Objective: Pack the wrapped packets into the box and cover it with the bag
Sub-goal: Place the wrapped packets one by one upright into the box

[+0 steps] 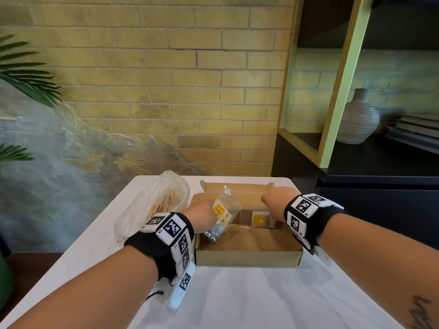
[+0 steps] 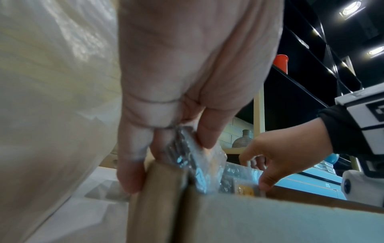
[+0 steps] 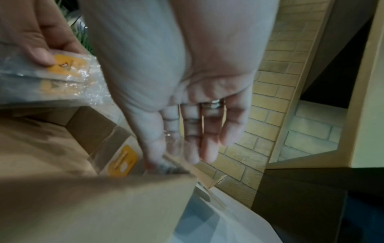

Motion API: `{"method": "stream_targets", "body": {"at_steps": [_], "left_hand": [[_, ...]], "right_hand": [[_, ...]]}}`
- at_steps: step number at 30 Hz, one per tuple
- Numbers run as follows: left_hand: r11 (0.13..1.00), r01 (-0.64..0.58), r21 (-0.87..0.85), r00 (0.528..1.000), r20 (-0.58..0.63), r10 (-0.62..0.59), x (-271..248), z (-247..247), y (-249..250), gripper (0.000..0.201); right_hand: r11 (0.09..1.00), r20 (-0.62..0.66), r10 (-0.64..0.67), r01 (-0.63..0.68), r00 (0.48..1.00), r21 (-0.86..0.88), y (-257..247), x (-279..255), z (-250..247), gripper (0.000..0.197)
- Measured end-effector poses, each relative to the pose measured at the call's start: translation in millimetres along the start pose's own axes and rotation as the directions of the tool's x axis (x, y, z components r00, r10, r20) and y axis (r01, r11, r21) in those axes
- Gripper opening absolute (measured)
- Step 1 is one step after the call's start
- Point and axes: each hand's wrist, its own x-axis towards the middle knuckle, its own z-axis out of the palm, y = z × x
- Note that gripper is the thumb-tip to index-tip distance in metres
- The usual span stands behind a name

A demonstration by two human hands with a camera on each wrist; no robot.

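Note:
An open cardboard box (image 1: pixel 247 256) sits mid-table. My left hand (image 1: pixel 204 216) holds a clear-wrapped packet with yellow labels (image 1: pixel 222 217) tilted over the box's left side; the left wrist view shows thumb and fingers pinching this packet (image 2: pixel 199 166) above the box wall (image 2: pixel 249 222). A second wrapped packet (image 1: pixel 260 219) lies flat in the box's back right corner. My right hand (image 1: pixel 275 200) hovers over it with straight fingers (image 3: pixel 193 139), and the thumb tip touches that packet (image 3: pixel 122 162) at its edge. A crumpled plastic bag (image 1: pixel 154 203) lies left of the box.
The white table (image 1: pixel 237 300) ends at a yellow brick wall. A dark shelf unit with a ribbed vase (image 1: pixel 357 119) stands to the right. Palm leaves (image 1: pixel 28 74) hang at the far left. The box's lid flap (image 1: pixel 237 188) stands up along its back.

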Motion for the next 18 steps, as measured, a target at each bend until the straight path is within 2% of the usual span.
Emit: {"method": "stream_targets", "body": {"at_steps": [2, 6, 8, 11, 14, 16, 18], "left_hand": [[0.999, -0.032, -0.038, 0.999, -0.019, 0.031, 0, -1, 0, 0.044], [0.975, -0.136, -0.178, 0.987, -0.111, 0.117, -3, -6, 5, 0.018], [0.950, -0.170, -0.263, 0.979, -0.159, 0.131, -5, -7, 10, 0.011], [0.901, -0.220, -0.375, 0.969, -0.189, 0.158, -7, -5, 18, 0.013], [0.867, -0.252, -0.430, 0.963, -0.199, 0.182, -10, 0, 22, 0.023], [0.876, -0.257, -0.409, 0.962, -0.194, 0.192, -11, 2, 22, 0.038], [0.886, -0.256, -0.386, 0.964, -0.176, 0.202, -11, 4, 23, 0.044]], "right_hand": [[0.996, -0.088, 0.013, -0.006, 0.996, 0.086, 2, -5, -3, 0.033], [0.931, -0.198, 0.083, -0.005, 0.977, 0.366, 7, -16, -17, 0.036], [0.809, -0.190, 0.111, 0.022, 0.976, 0.587, 7, -23, -23, 0.035], [0.507, -0.117, 0.015, 0.093, 0.993, 0.857, -1, -35, -28, 0.028], [0.323, -0.080, 0.031, 0.066, 0.996, 0.944, -13, -42, -23, 0.025], [0.216, -0.089, 0.091, 0.068, 0.992, 0.974, -18, -43, -17, 0.027], [0.134, -0.093, 0.123, 0.077, 0.988, 0.988, -19, -46, -14, 0.021]]}}
